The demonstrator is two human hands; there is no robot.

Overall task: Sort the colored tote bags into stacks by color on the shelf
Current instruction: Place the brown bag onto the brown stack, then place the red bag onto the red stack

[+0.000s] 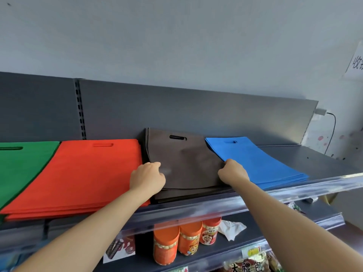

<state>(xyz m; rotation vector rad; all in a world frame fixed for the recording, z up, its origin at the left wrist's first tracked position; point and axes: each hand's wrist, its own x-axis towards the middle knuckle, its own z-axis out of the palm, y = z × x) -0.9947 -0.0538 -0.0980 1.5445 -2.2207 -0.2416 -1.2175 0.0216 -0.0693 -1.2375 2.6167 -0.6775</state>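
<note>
4 flat stacks of cloth tote bags lie side by side on the dark grey metal shelf (314, 160): the green stack (21, 165) far left, then the red stack (88, 173), the brown stack (186, 195) and the blue stack (259, 161) on the right. the top brown tote bag (186, 160) sits a bit crooked on its pile. its long side runs from the front lip to the back wall, with the handle hole at the back. the left hand (147, 177) pinches the bag's left edge with curled fingers. the right hand (232, 172) pinches its right edge, just where the blue stack meets it. the bag lies right between the 2 hands, so both are just as near. i think the next move is to slide it straight over the brown ones below.
</note>
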